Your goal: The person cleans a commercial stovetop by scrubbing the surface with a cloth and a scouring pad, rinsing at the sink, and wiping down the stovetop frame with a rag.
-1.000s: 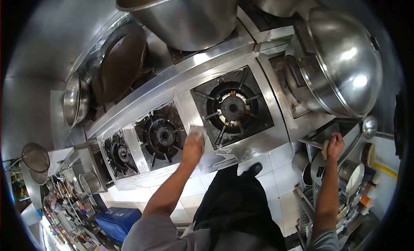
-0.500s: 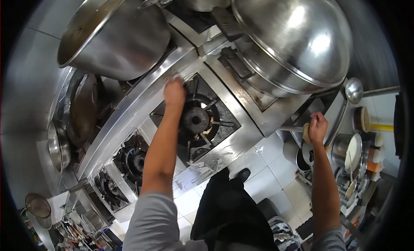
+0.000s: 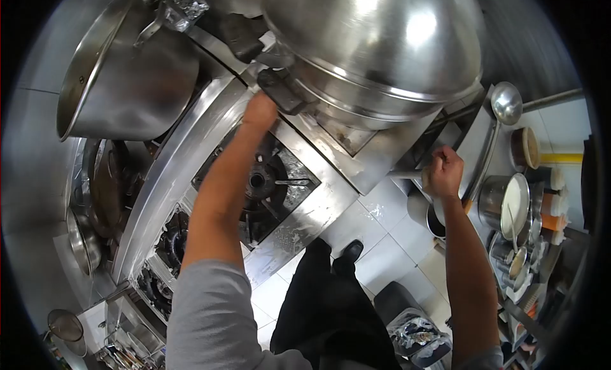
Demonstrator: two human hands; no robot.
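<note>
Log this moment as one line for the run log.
left hand: far side of stove, near black handle, grip unclear | right hand: near ladle, grip unclear | burner: no pot

Gry short slvs, blk trousers

the wet steel stove bears a tall pot and a domed vessel.

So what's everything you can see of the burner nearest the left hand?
The burner is black and looks like metal: a round hub, a ring around it, and bars spreading outward. It sits in a square dark panel in the shiny steel stovetop. No pot or flame shows on it. The left arm crosses over it, hiding part, so I can't tell if anything touches it there.
</note>
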